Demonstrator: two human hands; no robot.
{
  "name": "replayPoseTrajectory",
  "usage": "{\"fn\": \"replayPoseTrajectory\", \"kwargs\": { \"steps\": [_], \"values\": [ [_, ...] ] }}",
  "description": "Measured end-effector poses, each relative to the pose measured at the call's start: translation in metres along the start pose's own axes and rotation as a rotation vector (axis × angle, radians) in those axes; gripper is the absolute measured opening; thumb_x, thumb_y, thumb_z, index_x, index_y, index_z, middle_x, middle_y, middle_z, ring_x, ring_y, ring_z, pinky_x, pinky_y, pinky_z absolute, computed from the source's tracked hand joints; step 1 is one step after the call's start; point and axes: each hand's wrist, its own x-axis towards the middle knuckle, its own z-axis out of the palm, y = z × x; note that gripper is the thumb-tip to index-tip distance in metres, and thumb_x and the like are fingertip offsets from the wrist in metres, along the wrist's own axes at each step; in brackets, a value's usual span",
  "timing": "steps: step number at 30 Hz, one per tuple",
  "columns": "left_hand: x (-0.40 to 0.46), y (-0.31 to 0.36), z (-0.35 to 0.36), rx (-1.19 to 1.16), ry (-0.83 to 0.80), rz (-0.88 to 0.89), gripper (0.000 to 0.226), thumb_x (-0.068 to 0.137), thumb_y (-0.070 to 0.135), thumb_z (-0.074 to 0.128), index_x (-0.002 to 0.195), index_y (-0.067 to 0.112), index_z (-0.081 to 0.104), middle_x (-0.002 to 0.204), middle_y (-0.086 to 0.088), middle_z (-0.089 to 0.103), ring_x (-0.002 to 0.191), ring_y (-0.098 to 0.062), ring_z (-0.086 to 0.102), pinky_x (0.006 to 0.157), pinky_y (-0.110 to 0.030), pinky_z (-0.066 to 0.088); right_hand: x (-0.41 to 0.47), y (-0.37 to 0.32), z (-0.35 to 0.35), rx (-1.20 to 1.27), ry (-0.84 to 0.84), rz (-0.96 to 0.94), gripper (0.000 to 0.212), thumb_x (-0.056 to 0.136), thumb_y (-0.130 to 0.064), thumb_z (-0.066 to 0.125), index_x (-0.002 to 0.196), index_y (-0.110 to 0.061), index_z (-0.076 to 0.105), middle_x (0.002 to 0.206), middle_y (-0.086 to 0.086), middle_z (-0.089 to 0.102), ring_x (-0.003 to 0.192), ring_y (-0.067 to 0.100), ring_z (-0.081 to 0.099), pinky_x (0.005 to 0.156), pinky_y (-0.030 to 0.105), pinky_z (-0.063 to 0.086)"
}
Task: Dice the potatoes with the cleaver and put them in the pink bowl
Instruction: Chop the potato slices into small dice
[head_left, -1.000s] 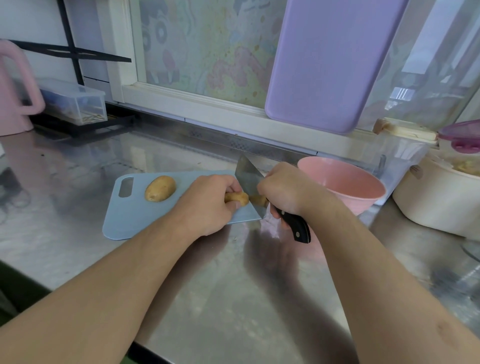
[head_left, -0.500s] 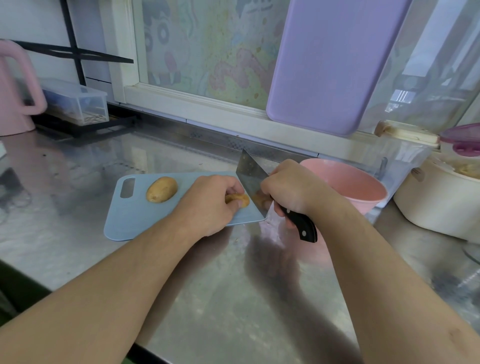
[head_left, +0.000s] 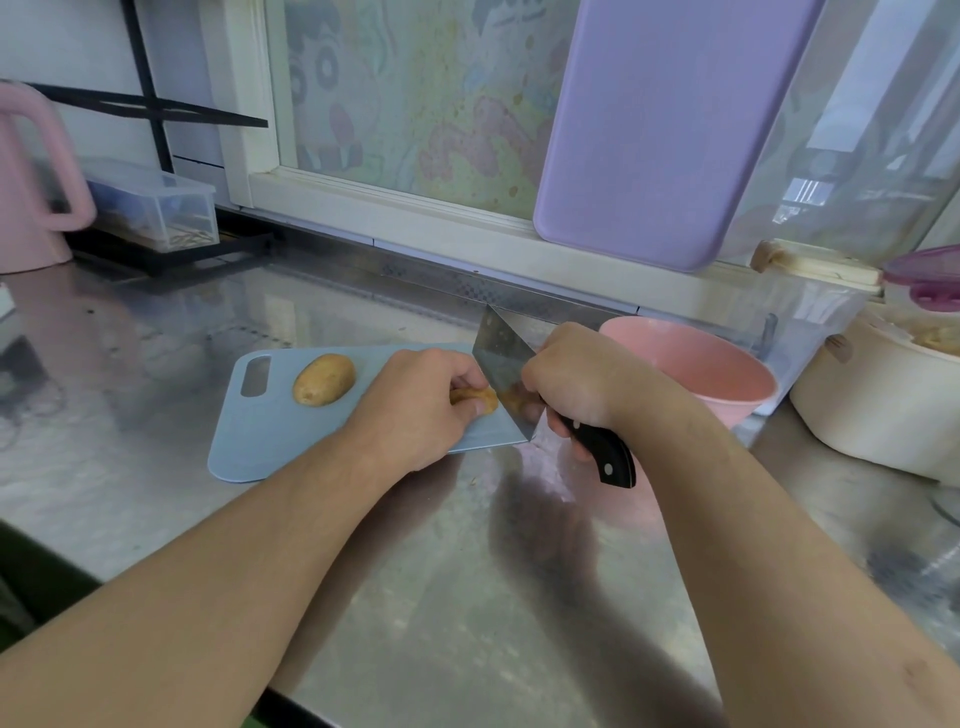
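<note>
On the light blue cutting board (head_left: 270, 436) my left hand (head_left: 421, 410) presses down on a potato (head_left: 474, 399), of which only the right end shows past my fingers. My right hand (head_left: 576, 382) grips the black handle of the cleaver (head_left: 501, 364); its blade stands upright against the potato's right end, with the tip raised toward the window. A second, whole potato (head_left: 324, 379) lies near the board's left end by the handle hole. The pink bowl (head_left: 727, 384) stands just right of the board, behind my right wrist, and its visible inside looks empty.
A lilac cutting board (head_left: 660, 130) leans on the window behind. A cream pot (head_left: 872, 405) and a clear lidded container (head_left: 810, 312) stand at the right. A pink jug (head_left: 31, 192) and a clear box (head_left: 156, 208) sit at the far left. The steel counter's front edge runs below my arms.
The cleaver's blade has tipped up slightly at its tip and the handle has dropped a little. My left hand still holds the same potato in place.
</note>
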Motion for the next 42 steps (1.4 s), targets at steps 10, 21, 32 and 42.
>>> {"fn": "replayPoseTrajectory", "kwargs": {
  "steps": [10,21,32,42],
  "values": [
    [-0.001,0.002,-0.002,-0.023,-0.020,-0.015,0.016,0.094,0.029,0.077,0.110,0.030,0.079,0.091,0.017,0.068,0.088,-0.001,0.061,0.077,-0.017,0.043,0.003,-0.004,0.013,-0.107,0.062,-0.052,0.022,0.085,0.004,0.042,0.071,0.001,0.059,0.045,0.016,0.058,0.033,0.028,0.053,0.043,0.030,0.044],
    [-0.003,0.001,-0.002,-0.011,-0.007,-0.021,0.016,0.093,0.027,0.078,0.109,0.031,0.079,0.092,0.017,0.068,0.092,-0.005,0.064,0.081,-0.020,0.047,0.001,-0.007,0.007,-0.104,0.065,-0.068,0.028,0.080,0.001,0.044,0.081,0.008,0.071,0.044,0.016,0.059,0.032,0.029,0.054,0.043,0.033,0.048],
    [-0.001,0.000,0.000,-0.029,-0.004,-0.026,0.016,0.093,0.026,0.079,0.108,0.030,0.079,0.091,0.016,0.068,0.089,-0.005,0.064,0.081,-0.021,0.049,-0.004,-0.007,0.004,-0.054,0.047,-0.049,0.024,0.081,0.003,0.045,0.082,0.013,0.066,0.061,0.033,0.063,0.031,0.030,0.054,0.044,0.034,0.048],
    [-0.001,-0.001,-0.002,-0.055,-0.015,-0.014,0.015,0.091,0.030,0.080,0.106,0.029,0.079,0.093,0.013,0.074,0.087,-0.005,0.065,0.085,-0.028,0.056,0.008,-0.006,0.018,-0.139,0.049,-0.061,0.021,0.083,0.004,0.044,0.067,0.002,0.057,0.044,0.017,0.058,0.035,0.029,0.056,0.041,0.028,0.043]
  ]
}}
